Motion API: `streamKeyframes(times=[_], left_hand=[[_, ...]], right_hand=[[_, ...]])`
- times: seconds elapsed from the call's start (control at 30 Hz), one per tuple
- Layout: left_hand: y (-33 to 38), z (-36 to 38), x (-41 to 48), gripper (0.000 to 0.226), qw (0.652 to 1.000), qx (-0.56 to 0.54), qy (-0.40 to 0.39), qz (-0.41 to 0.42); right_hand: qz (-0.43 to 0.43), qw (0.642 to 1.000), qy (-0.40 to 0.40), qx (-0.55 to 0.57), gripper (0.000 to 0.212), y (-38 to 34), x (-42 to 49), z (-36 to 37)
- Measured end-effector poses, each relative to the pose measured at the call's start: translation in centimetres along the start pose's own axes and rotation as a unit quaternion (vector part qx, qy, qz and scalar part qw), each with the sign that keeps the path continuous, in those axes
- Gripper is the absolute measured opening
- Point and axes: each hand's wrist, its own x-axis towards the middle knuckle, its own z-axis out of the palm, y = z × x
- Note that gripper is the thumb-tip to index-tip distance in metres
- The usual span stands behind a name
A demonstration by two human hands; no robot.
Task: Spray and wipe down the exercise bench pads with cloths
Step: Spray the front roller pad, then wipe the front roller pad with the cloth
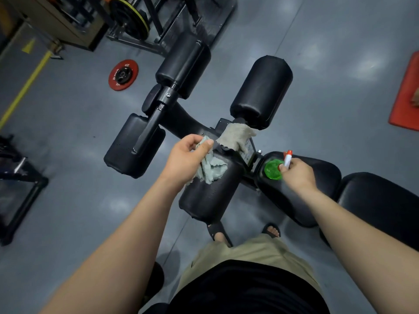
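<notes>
A black exercise bench stretches from the centre to the right, with a seat pad (317, 191) and several roller pads. My left hand (183, 159) grips a pale green cloth (212, 169) over the near roller pad (208, 198). A second, beige cloth (237, 137) is draped over the bench frame just beyond it. My right hand (298, 174) holds a green spray bottle (273, 169) with a white and red nozzle, which is at the front end of the seat pad.
A red weight plate (123, 74) lies on the grey floor at upper left, near a plate-loaded machine (131, 19). A black metal frame (20, 186) stands at the left edge. An orange mat (405, 96) lies at the right. My sandalled feet (221, 234) are beside the bench.
</notes>
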Motion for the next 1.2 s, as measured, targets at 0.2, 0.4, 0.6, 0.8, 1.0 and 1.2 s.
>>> streamKeyframes(times=[0.2, 0.4, 0.6, 0.8, 1.0, 1.2], left_hand=[[-0.6, -0.5, -0.2, 0.039, 1.0, -0.023, -0.003, -0.013], [-2.3, -1.8, -0.3, 0.048, 0.999, -0.035, 0.027, -0.027], [-4.2, -4.0, -0.7, 0.042, 0.996, -0.051, 0.068, -0.035], [-6.6, -7.8, -2.5, 0.048, 0.994, -0.053, 0.08, -0.043], [-9.6, -12.6, -4.0, 0.035, 0.997, -0.051, -0.023, -0.06], [-10.5, -15.8, -2.9, 0.048, 0.987, -0.152, -0.051, -0.008]], right_hand=[[0.023, 0.997, 0.067, -0.001, 0.025, -1.4, -1.3, -0.8], [-0.131, 0.989, -0.019, 0.061, 0.008, -9.9, -5.7, -0.3], [-0.321, 0.911, -0.231, 0.119, 0.018, -17.7, -12.1, 1.1], [-0.343, 0.903, -0.233, 0.112, 0.013, -20.6, -12.9, 4.1], [-0.217, 0.934, -0.171, 0.225, 0.009, -22.9, -12.6, 5.8], [-0.243, 0.939, -0.184, 0.157, 0.011, -24.4, -13.0, 8.7]])
